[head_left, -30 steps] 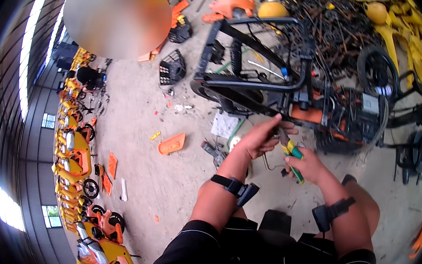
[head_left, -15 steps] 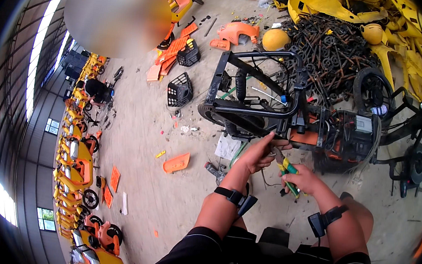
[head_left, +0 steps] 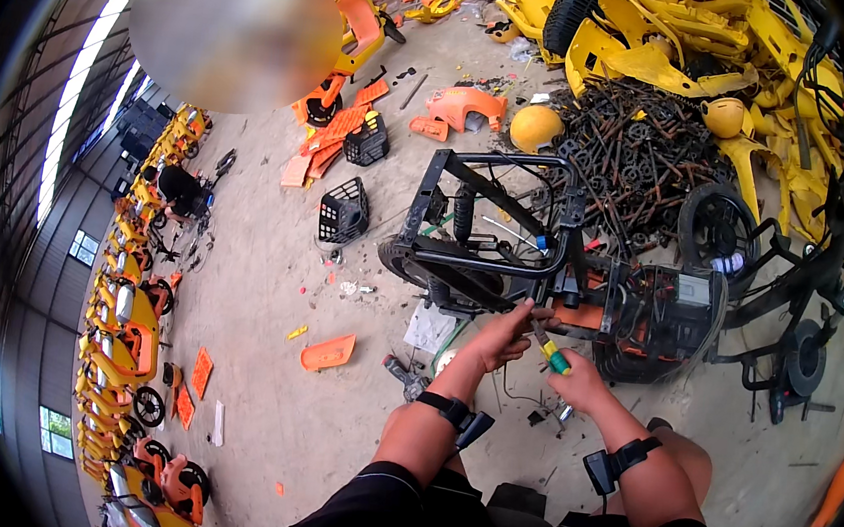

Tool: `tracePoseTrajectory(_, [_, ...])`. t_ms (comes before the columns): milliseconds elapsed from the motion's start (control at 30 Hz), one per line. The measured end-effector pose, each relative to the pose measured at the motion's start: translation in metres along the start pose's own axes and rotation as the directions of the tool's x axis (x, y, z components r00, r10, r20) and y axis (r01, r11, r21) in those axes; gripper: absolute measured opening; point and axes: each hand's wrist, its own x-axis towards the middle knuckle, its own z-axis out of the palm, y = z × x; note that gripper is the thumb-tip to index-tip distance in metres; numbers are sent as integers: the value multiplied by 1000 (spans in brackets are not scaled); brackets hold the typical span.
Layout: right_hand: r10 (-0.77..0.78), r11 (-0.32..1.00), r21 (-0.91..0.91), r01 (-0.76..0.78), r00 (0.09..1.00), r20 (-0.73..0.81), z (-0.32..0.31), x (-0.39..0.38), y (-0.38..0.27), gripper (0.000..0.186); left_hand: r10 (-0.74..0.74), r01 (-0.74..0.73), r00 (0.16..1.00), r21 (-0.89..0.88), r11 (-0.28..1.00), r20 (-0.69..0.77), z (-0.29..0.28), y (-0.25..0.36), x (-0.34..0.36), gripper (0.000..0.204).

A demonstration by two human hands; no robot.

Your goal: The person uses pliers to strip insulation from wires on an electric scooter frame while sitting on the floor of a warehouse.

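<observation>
On the far left of the concrete floor [head_left: 270, 280] a row of yellow and orange ride-on vehicles [head_left: 130, 328] ran along the wall, well apart from the work. Nearer the middle lay a loose orange panel [head_left: 327, 353] and a black plastic basket [head_left: 343, 210], neither touched. At centre stood the stripped black frame [head_left: 491, 224], tubular and open, its lower rail just above both hands. Left hand [head_left: 499, 338] was raised to that rail; fingers curled and together, apparently gripping or bracing on a small part at the frame's underside, though the exact contact was hidden by the knuckles. Right hand [head_left: 582, 381] sat just beside it, fingers wrapped tight around the yellow-green handled screwdriver [head_left: 552, 353], shaft angled up and left toward the frame, tip lost behind the left hand. Both wrists carried black strap-on bands. Judgement: the step in hand looked like working a fastener on the lower rail, tool seated or nearly so. Next move would call for keeping the tip square in the fastener while the left hand steadied the part; a slip seemed the main hazard. To the right, the motor housing with wiring [head_left: 663, 320] adjoined the frame; beyond it a heap of rusty metal parts [head_left: 643, 147] and piled yellow body shells [head_left: 702, 47].
</observation>
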Motion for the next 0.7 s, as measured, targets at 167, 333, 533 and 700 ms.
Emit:
tracePoseTrajectory(167, [65,997,-39,-67,997,-28,-1,-13,-18,43,46,-47,999,115,992,11,6,-3,-13,58])
tracePoseTrajectory(333, [166,980,-95,-174,982,-91,-3,-17,-27,39,112,-96,987,139,986,-114,8,-16,-9,39])
tracePoseTrajectory(533, [180,938,-255,-236,958,-224,-1,-23,-39,36,211,-161,962,262,952,-174,14,-28,-9,25])
tracePoseTrajectory(700, [227,924,-254,-285,945,-234,-5,-23,-43,35,340,-249,928,422,872,-154,17,-34,-3,22])
